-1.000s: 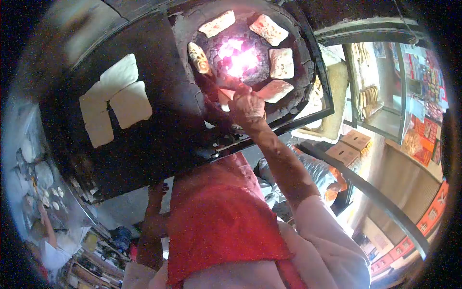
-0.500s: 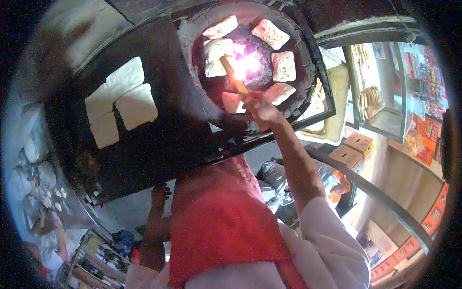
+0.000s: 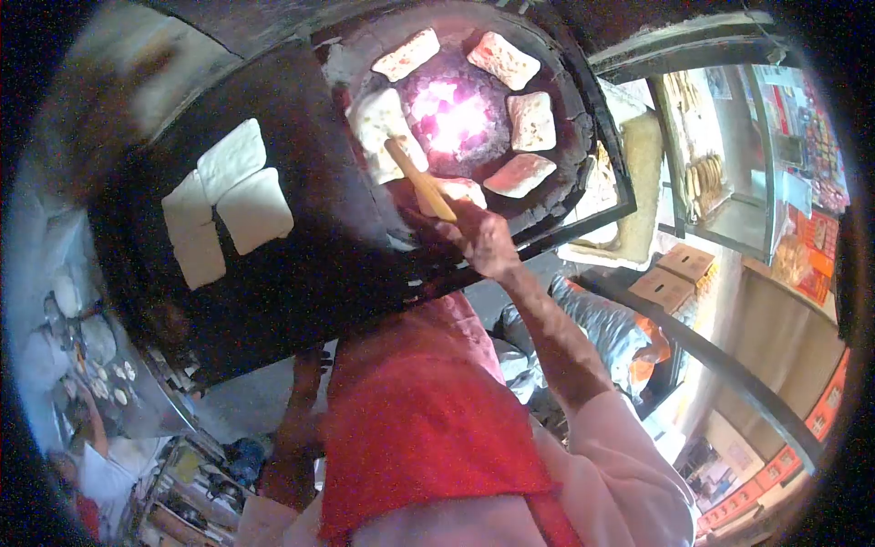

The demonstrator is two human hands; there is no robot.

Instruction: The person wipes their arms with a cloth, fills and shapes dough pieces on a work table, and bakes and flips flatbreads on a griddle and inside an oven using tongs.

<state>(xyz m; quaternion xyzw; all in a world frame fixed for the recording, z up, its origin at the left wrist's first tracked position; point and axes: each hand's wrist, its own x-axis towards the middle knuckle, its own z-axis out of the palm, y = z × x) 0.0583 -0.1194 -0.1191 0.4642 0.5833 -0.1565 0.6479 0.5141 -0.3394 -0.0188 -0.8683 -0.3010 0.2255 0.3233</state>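
Observation:
My right hand (image 3: 488,244) is closed on the lower end of a wooden-handled tool (image 3: 419,180) over the near rim of a round oven. A pale flatbread (image 3: 387,132) lies at the tool's far end, at the oven's left side. Several browned flatbreads (image 3: 531,121) line the wall around glowing coals (image 3: 448,117). One piece (image 3: 451,191) sits just beyond my right hand. My left hand (image 3: 314,357) hangs low below the counter edge, dark and partly hidden; its grip cannot be made out.
Several flat dough pieces (image 3: 258,210) lie on the dark counter (image 3: 301,301) at left. At far left a person (image 3: 96,456) reaches towards a table with small dough pieces. Right of the oven are a tray (image 3: 643,182), cardboard boxes (image 3: 661,290) and a glass case (image 3: 734,219).
The flatbread on the tool has shifted left to the oven's edge, after being lifted from the left wall. My right hand has drawn back slightly towards me.

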